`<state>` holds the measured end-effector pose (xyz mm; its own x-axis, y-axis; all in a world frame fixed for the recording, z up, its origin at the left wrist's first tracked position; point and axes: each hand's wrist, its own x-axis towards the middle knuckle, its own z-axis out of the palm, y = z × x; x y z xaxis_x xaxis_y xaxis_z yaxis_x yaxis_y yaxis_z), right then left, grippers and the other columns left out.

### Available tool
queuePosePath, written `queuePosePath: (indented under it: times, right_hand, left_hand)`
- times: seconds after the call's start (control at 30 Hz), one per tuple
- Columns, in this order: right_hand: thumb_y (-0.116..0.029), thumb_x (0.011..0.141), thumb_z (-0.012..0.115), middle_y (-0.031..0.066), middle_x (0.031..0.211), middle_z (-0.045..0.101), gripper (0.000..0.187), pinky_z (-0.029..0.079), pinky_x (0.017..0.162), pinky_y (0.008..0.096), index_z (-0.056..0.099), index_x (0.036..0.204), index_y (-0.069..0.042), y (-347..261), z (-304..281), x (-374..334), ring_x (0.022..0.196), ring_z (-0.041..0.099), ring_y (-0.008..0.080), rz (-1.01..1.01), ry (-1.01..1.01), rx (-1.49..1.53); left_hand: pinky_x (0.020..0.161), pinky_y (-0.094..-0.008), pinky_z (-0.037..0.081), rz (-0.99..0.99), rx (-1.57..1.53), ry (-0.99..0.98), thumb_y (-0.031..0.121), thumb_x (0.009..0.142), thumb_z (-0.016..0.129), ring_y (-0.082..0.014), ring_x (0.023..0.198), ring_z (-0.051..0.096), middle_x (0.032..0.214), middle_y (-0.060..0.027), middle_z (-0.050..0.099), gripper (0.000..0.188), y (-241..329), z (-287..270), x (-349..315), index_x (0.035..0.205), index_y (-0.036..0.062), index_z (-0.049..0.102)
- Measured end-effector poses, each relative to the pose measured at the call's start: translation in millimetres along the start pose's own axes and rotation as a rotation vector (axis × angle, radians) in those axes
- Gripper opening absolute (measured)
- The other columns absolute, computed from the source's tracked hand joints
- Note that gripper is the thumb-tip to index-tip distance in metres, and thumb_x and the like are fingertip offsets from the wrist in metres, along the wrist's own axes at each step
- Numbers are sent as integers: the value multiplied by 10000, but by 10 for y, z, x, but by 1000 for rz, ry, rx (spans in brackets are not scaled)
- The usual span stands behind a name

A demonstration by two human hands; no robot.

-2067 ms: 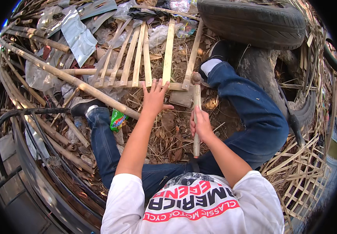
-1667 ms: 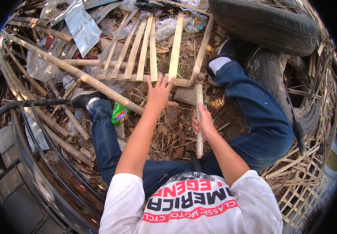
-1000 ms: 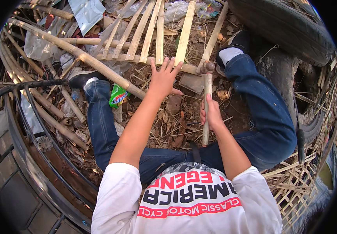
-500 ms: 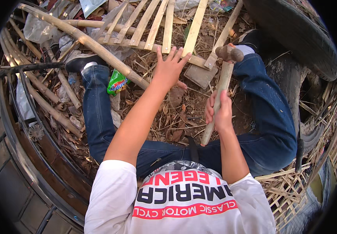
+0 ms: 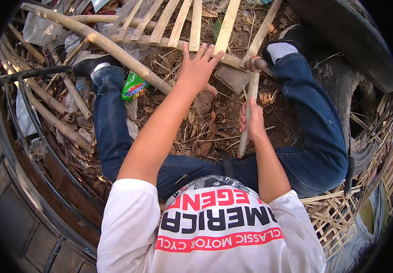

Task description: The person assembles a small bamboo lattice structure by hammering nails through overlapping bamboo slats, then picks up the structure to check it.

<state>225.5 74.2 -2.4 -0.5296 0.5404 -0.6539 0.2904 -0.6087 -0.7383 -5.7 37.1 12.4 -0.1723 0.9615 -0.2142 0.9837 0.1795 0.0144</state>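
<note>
My right hand (image 5: 252, 119) is closed round the wooden handle of a hammer (image 5: 254, 82). Its dark, rounded head is up by the right end of a bamboo crossbar (image 5: 162, 41), near the foot of the last slat. Several pale bamboo slats (image 5: 227, 27) fan out away from me, with nail heads showing where some of them meet the crossbar. My left hand (image 5: 195, 72) lies with fingers spread, its fingertips on the crossbar beside the foot of a wide slat. Under the crossbar's right part, a flat grey block (image 5: 232, 79) sits on the soil.
A thick bamboo pole (image 5: 114, 50) slants past my left forearm. Near my left leg lies a green packet (image 5: 133, 86). A black curved metal frame (image 5: 28, 118) stands at the left, a tyre (image 5: 351, 41) at the upper right, and woven bamboo strips (image 5: 337, 223) at the lower right.
The hammer has swung a little left, and its handle stands more upright in the picture. My left hand keeps its place on the crossbar, while the whole view has shifted slightly.
</note>
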Motion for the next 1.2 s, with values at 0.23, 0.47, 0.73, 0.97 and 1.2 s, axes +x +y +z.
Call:
queuePosePath:
  times: [0.23,0.47,0.73,0.97,1.2]
  right_hand:
    - [-573,972,324,30,505,401,597,365,356,255,444,728,-41,-479,115,-270,374,405,118,-288,-215,194]
    - [-558,973,342,34,500,410,592,360,352,247,460,754,-21,-585,176,-338,364,407,124,-280,-152,64]
    - [-553,978,338,26,501,391,586,364,352,261,452,735,-32,-433,138,-281,366,404,117,-6,-97,114]
    - [-547,978,332,24,507,394,565,384,391,270,442,730,-51,-118,-45,-32,388,412,121,-1,72,-73]
    - [-547,977,318,20,487,380,569,353,344,253,427,720,-51,-488,-18,-262,359,380,110,-273,-97,149]
  left_hand:
    - [1085,-695,109,-39,6,11,549,460,849,-267,1413,273,1500,-76,341,1224,-25,-1,-47,1478,234,246]
    - [1091,-684,127,-28,48,-9,553,454,850,-257,1408,287,1508,-73,331,1236,74,15,-45,1484,226,249]
    - [1093,-677,135,-48,69,-79,565,456,844,-261,1418,258,1504,-66,337,1248,120,-70,28,1489,223,233]
    - [1098,-683,110,-28,90,-31,590,462,830,-274,1422,243,1504,-67,336,1228,130,-22,12,1483,233,249]
    - [1092,-687,110,-54,118,-8,599,439,833,-276,1425,238,1505,-71,338,1240,146,5,-30,1481,241,263]
